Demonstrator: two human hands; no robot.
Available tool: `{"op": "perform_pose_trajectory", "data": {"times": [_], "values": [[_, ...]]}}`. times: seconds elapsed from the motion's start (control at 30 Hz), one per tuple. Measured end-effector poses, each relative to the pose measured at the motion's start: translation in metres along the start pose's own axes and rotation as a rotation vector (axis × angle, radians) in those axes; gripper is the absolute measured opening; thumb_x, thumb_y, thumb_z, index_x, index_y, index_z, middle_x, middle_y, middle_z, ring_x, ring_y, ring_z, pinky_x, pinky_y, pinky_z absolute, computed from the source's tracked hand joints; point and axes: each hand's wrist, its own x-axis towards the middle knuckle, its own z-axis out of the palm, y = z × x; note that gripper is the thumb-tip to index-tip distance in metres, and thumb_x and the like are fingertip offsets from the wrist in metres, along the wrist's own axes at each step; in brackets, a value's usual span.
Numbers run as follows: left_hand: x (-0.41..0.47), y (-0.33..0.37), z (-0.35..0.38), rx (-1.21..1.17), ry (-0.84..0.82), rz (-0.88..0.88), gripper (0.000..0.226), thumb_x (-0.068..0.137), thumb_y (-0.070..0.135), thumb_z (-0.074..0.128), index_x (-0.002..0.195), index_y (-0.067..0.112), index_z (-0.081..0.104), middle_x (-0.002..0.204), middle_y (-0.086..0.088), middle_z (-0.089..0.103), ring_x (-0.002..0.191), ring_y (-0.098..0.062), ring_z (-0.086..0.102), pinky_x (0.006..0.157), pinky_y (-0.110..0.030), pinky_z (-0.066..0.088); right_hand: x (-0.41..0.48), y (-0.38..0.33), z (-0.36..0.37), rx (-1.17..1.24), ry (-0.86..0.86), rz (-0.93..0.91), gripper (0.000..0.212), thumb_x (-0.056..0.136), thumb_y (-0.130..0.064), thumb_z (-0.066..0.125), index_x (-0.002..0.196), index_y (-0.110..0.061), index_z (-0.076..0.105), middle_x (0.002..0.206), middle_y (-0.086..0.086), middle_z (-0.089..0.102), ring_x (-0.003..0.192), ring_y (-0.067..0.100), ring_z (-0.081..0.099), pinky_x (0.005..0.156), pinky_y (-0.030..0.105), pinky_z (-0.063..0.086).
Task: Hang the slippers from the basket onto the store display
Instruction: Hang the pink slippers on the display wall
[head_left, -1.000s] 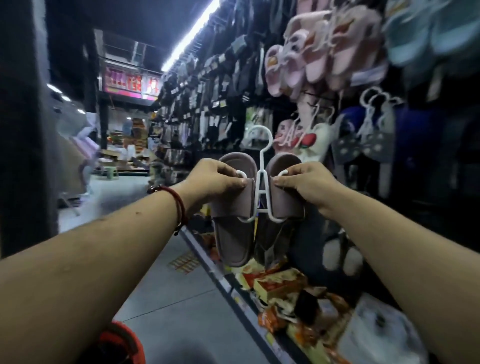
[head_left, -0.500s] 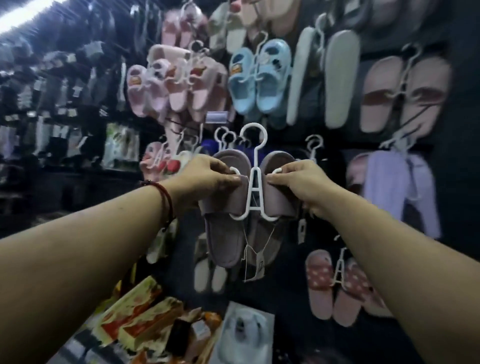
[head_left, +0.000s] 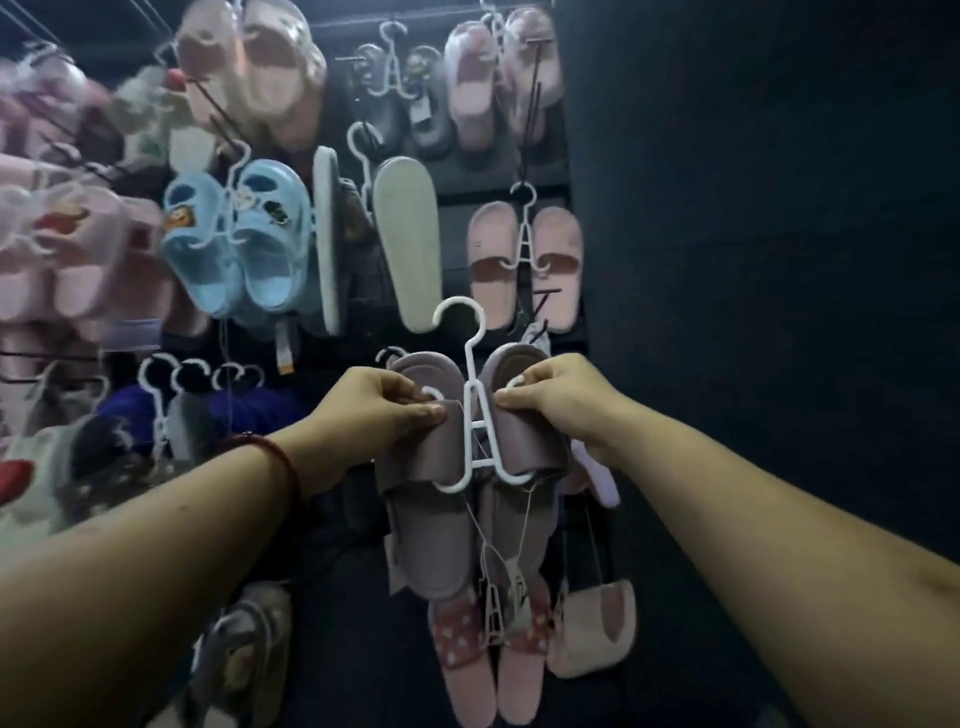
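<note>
Head: slippers (head_left: 422, 460) near right edge of display (head_left: 460, 179)

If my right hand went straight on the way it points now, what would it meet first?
Probably the white hanger, just past the fingertips of the right hand, whose grip is on the right slipper. Depth is unclear.

The mauve slippers (head_left: 431, 519) hang side by side, insoles facing the camera, on a white plastic hanger (head_left: 480, 431). The fingers of the left hand (head_left: 374, 410) pinch one strap and those of the right hand (head_left: 561, 400) pinch the other. The hanger's hook stands upright just above the fingers, before the store display (head_left: 483, 195). A strung tag dangles below them.
</note>
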Motion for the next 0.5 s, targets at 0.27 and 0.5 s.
{"op": "perform_pose_trajectory", "data": {"times": [0.27,0.5], "values": [[0.055,0.004,0.065,-0.012,-0.038,0.014,0.013,0.079,0.014,0.084,0.077,0.010,0.073,0.069,0.000,0.069,0.060,-0.005,0.059,0.058,-0.017,0.050,0.036,0.028,-0.056,-0.013,0.038,0.035,0.011,0.082,-0.010,0.079,0.080,-0.008,0.068,0.072,0.005,0.064,0.064,0.014,0.056,0.056,0.020,0.047],[0.097,-0.008,0.110,-0.019,-0.049,-0.007,0.025,0.077,0.017,0.086,0.086,-0.004,0.075,0.077,-0.003,0.074,0.073,-0.010,0.066,0.079,-0.029,0.057,0.073,0.064,-0.085,-0.067,0.074,0.119,0.016,0.082,-0.014,0.080,0.083,0.000,0.073,0.077,0.010,0.068,0.067,0.018,0.061,0.062,0.026,0.050]]}}
